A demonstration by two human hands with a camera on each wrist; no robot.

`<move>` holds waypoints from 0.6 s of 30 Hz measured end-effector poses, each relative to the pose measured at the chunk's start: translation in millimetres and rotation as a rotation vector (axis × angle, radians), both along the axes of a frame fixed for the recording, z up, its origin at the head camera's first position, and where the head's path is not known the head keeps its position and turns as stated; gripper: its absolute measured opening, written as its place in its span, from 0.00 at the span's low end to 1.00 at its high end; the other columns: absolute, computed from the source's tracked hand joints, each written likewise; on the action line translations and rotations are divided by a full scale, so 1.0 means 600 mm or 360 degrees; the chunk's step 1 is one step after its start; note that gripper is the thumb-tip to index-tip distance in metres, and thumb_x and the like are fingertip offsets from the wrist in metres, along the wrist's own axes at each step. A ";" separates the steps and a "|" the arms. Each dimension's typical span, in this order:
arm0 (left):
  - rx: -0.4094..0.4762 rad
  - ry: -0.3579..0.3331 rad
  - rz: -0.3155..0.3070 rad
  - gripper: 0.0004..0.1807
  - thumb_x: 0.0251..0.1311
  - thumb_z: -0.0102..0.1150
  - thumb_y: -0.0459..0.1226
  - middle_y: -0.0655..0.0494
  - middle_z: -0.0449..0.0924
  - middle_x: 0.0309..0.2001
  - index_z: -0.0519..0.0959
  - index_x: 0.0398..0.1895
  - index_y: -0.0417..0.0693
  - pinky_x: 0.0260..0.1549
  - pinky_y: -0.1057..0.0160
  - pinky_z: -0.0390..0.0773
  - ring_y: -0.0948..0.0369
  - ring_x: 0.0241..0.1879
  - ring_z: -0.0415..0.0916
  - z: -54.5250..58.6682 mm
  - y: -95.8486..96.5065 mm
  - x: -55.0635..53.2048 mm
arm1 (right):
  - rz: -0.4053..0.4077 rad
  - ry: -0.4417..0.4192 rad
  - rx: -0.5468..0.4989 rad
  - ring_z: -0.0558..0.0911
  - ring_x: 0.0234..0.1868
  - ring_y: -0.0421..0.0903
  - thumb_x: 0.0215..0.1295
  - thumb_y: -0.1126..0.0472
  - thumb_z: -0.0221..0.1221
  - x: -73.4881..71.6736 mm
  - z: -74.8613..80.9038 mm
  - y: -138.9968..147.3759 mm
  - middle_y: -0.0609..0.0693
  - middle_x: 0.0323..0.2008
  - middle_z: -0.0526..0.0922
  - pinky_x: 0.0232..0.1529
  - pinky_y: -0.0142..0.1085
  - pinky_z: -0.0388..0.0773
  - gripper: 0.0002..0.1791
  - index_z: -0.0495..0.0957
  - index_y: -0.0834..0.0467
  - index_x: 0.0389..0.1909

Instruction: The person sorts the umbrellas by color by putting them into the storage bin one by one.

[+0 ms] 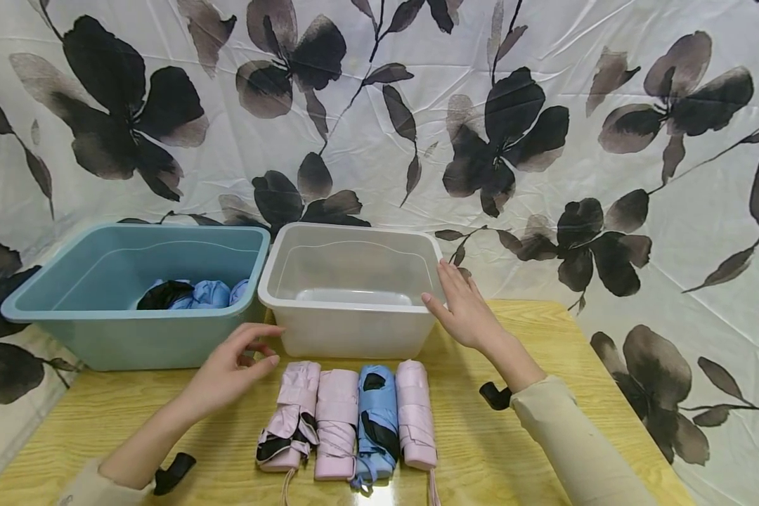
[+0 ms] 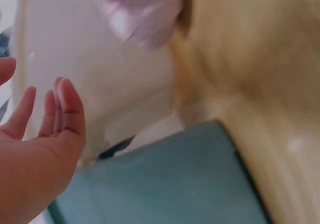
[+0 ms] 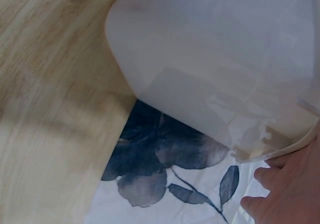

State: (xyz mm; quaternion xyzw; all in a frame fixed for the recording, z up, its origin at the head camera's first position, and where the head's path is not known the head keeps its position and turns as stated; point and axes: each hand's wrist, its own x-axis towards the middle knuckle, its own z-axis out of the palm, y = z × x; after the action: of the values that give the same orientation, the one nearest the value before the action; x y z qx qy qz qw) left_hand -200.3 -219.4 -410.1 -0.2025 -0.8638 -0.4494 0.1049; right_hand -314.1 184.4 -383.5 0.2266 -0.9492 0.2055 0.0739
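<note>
My right hand (image 1: 464,309) rests on the right rim of a white plastic bin (image 1: 348,327), its fingers fairly straight along the edge. In the right wrist view the fingers (image 3: 267,179) lie at the bin's rim. My left hand (image 1: 237,365) hovers near the white bin's lower left corner, fingers loosely bent and holding nothing. Before the bin lie folded umbrellas in a row: a pink umbrella with black showing (image 1: 287,418), a second pink umbrella (image 1: 337,422), a blue umbrella (image 1: 377,422) and a pink umbrella at the right end (image 1: 416,414).
A blue-green bin (image 1: 133,337) stands left of the white one, with blue and black folded fabric (image 1: 209,295) inside. Both bins stand at the back of the wooden table (image 1: 481,450), against a floral cloth (image 1: 379,140). Black straps (image 1: 495,396) show at both wrists.
</note>
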 end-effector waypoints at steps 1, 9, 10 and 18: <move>-0.0016 -0.0007 -0.0018 0.22 0.67 0.65 0.30 0.45 0.77 0.56 0.78 0.63 0.40 0.37 0.67 0.79 0.62 0.45 0.79 -0.010 0.003 -0.002 | 0.0002 0.0004 -0.0002 0.45 0.83 0.56 0.82 0.39 0.42 0.000 0.000 0.000 0.60 0.83 0.46 0.79 0.60 0.39 0.44 0.45 0.67 0.82; -0.0291 -0.0248 -0.0079 0.30 0.65 0.68 0.42 0.39 0.73 0.62 0.74 0.68 0.40 0.55 0.37 0.78 0.39 0.59 0.75 -0.060 0.017 -0.012 | -0.0001 -0.0009 0.0005 0.44 0.84 0.54 0.82 0.38 0.41 -0.002 -0.002 0.001 0.58 0.83 0.45 0.80 0.59 0.37 0.44 0.44 0.65 0.83; -0.0330 -0.0276 -0.0084 0.32 0.65 0.68 0.44 0.39 0.72 0.63 0.74 0.69 0.40 0.57 0.34 0.75 0.38 0.61 0.73 -0.063 0.019 -0.013 | 0.0001 -0.0012 0.0006 0.44 0.84 0.54 0.82 0.38 0.41 -0.002 -0.002 0.001 0.58 0.83 0.45 0.80 0.59 0.37 0.44 0.44 0.65 0.83; -0.0512 -0.0431 -0.0152 0.43 0.60 0.71 0.53 0.34 0.70 0.65 0.70 0.73 0.39 0.60 0.32 0.72 0.36 0.64 0.71 -0.078 0.035 -0.026 | 0.0003 -0.0024 0.0008 0.43 0.84 0.54 0.82 0.38 0.41 -0.001 -0.001 0.001 0.58 0.84 0.44 0.80 0.59 0.37 0.45 0.43 0.65 0.83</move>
State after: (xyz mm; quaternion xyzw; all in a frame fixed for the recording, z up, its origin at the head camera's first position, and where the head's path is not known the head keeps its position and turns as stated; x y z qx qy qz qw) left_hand -215.8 -198.7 -456.9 -0.1949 -0.9200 -0.3334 -0.0671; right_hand -314.4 184.9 -384.2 0.2260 -0.9500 0.2050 0.0660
